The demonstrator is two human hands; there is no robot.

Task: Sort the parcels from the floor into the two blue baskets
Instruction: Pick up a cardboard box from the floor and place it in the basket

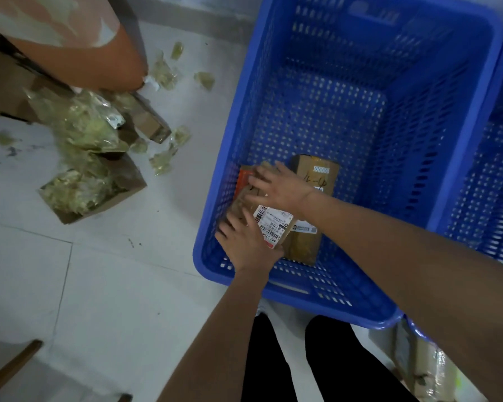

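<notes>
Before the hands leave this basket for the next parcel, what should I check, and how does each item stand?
1. Labelled parcel lies inside the blue basket: ok.
2. Left hand rests on it, fingers straight: ok.
3. Right hand presses flat, gripping nothing: ok.
4. Second box sits inside, behind the right hand: ok.
5. Parcels remain in the floor pile: ok.
6. Basket choice correct: cannot tell.

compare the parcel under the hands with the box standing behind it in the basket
The labelled parcel lies flat with a white barcode label on top; the handwritten box carries pen marks and a small strip of tape.
The left hand and right hand rest on the labelled parcel; the handwritten box is untouched.
Both are brown cardboard, inside the same blue basket.
</notes>
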